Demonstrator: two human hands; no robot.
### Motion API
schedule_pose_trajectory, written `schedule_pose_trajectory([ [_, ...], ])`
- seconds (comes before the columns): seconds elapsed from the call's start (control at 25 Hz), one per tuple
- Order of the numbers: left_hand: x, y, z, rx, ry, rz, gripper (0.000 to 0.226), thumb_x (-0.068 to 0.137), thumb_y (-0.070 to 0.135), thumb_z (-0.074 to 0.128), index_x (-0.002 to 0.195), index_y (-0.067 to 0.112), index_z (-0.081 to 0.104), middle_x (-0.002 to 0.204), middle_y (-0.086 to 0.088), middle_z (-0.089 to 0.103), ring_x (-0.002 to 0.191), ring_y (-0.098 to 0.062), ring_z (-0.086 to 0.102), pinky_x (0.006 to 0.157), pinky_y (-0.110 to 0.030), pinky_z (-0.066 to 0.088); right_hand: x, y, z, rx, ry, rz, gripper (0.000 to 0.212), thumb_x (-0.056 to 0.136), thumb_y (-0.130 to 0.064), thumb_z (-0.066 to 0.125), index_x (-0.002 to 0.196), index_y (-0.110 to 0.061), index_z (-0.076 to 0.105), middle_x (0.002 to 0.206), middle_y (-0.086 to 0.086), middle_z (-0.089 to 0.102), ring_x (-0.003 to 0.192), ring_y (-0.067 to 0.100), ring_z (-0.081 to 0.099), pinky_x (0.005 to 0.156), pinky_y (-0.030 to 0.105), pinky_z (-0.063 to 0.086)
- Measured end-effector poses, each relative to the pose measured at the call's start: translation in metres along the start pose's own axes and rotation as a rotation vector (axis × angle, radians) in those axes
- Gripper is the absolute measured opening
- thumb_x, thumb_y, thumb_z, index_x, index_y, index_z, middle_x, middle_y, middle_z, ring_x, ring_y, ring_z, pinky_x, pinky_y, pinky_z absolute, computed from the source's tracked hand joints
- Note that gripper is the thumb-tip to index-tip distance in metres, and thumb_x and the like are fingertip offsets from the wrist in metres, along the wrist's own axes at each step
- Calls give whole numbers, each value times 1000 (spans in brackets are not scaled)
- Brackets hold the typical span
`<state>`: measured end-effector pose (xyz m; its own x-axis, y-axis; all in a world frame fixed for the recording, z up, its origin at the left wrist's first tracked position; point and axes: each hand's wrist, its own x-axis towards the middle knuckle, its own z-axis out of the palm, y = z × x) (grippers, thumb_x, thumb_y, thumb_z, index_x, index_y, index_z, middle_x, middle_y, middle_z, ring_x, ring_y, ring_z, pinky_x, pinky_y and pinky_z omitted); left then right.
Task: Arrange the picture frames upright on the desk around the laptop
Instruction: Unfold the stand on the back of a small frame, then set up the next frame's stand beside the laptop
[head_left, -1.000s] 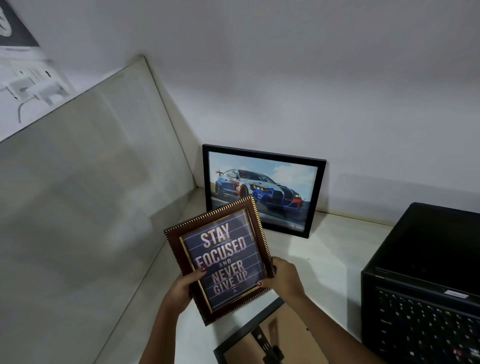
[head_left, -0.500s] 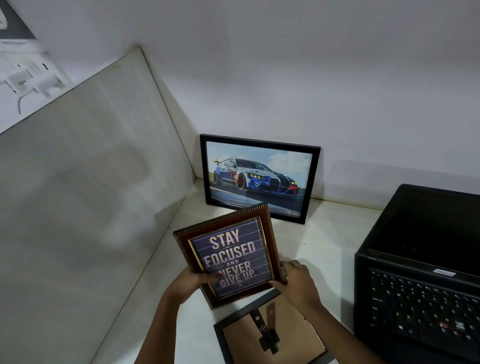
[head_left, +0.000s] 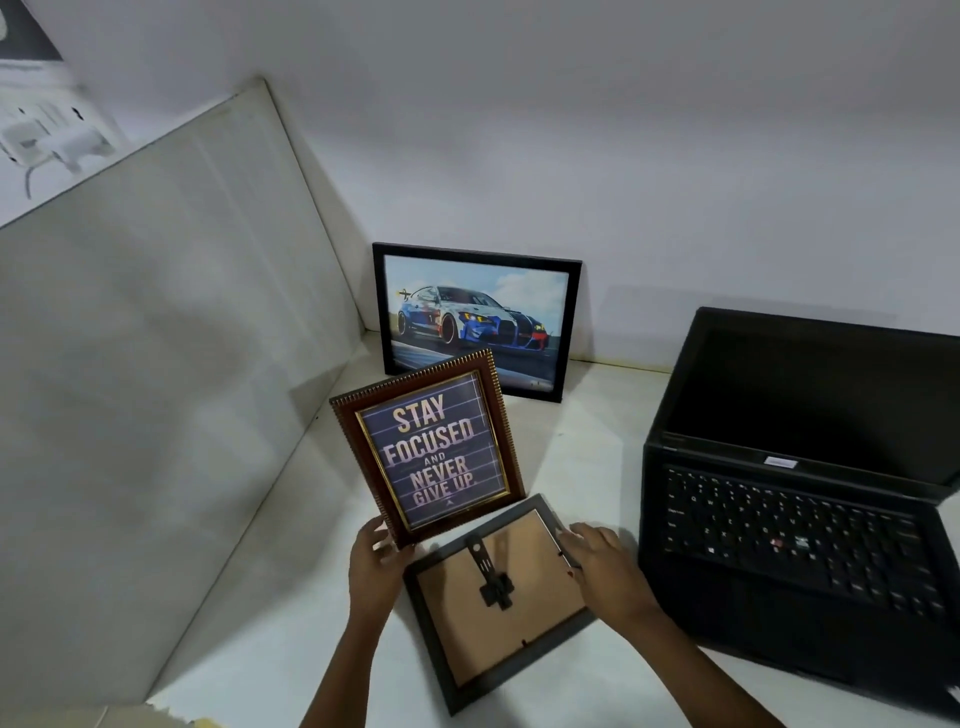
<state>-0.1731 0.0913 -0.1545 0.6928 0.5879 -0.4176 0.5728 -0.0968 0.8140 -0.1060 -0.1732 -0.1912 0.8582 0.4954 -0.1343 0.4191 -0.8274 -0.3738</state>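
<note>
A brown frame with the words "Stay focused and never give up" (head_left: 431, 451) stands tilted on the white desk (head_left: 582, 431), left of the open black laptop (head_left: 800, 467). My left hand (head_left: 371, 564) grips its lower left corner. My right hand (head_left: 605, 564) rests on the right edge of a dark frame (head_left: 498, 603) that lies face down in front, its brown back and stand showing. A black frame with a racing car picture (head_left: 475, 319) leans upright against the back wall.
A grey partition panel (head_left: 156, 364) walls off the desk's left side and meets the back wall in the corner behind the car frame. The laptop fills the right part of the desk.
The brown frame has come down from mid-air onto the desk and stands more upright. My right hand has let go of it and moved onto the face-down frame.
</note>
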Motion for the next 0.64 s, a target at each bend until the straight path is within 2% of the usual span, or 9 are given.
schedule_pose_trajectory([
  [0.08, -20, -14, 2, 117, 162, -120, 48, 82, 16, 63, 125, 2, 47, 125, -23, 57, 109, -39, 57, 91, -45, 47, -18, -1, 2, -69, 9, -35, 57, 62, -14, 76, 116, -16, 57, 113, 5, 64, 99, 27, 63, 82, 39, 53],
  [0.12, -29, -21, 4, 197, 190, -193, 43, 85, 19, 58, 122, 0, 49, 123, -25, 58, 107, -40, 57, 90, -45, 47, -27, -4, 2, -41, -17, -38, 57, 67, -17, 72, 121, -12, 52, 121, 7, 59, 106, 28, 60, 88, 41, 50],
  [0.2, -49, -29, 14, 299, 104, -322, 40, 87, 24, 52, 114, -5, 54, 117, -26, 60, 104, -41, 57, 87, -40, 49, -44, -8, 6, 84, -90, -2, 64, 80, -24, 61, 136, -12, 33, 144, 7, 36, 126, 27, 42, 105, 41, 36],
  [0.24, -57, -33, 22, 303, 57, -373, 41, 86, 25, 52, 113, -6, 55, 116, -26, 60, 104, -40, 57, 85, -38, 48, -51, -10, 7, 173, -165, 41, 69, 81, -26, 60, 140, -16, 25, 150, 4, 25, 131, 26, 36, 107, 37, 34],
  [0.32, -69, -36, 32, 207, 19, -466, 45, 83, 30, 54, 115, -2, 54, 119, -24, 56, 107, -40, 53, 90, -41, 48, -64, -13, 1, 383, -201, 112, 79, 77, -23, 67, 140, -23, 20, 150, 3, 24, 130, 24, 37, 103, 28, 37],
  [0.44, -63, -41, 36, -199, -120, -601, 57, 67, 33, 65, 114, 4, 54, 116, -21, 57, 105, -39, 54, 89, -49, 51, -80, -14, -25, 711, -79, 163, 78, 70, -5, 70, 132, -34, 33, 140, 0, 40, 127, 16, 40, 87, 2, 35],
  [0.52, -57, -44, 41, -307, -178, -640, 67, 53, 29, 72, 114, 6, 56, 114, -21, 61, 102, -39, 58, 83, -46, 53, -90, -12, -51, 808, -7, 125, 77, 65, -1, 74, 120, -43, 41, 134, -11, 40, 128, 8, 38, 87, -3, 32],
  [0.56, -63, -31, 42, -323, -215, -620, 68, 53, 27, 72, 115, 5, 56, 115, -21, 62, 103, -40, 58, 83, -45, 53, -96, -11, -65, 832, 20, 107, 77, 63, -2, 77, 118, -43, 43, 132, -18, 35, 126, 1, 35, 88, -2, 31],
  [0.64, -85, 17, 49, -339, -303, -475, 46, 70, 20, 68, 110, 2, 56, 114, -20, 61, 103, -39, 57, 89, -45, 50, -113, 1, -97, 844, 90, 53, 80, 60, -7, 81, 122, -40, 44, 132, -26, 25, 120, -18, 29, 90, 0, 32],
])
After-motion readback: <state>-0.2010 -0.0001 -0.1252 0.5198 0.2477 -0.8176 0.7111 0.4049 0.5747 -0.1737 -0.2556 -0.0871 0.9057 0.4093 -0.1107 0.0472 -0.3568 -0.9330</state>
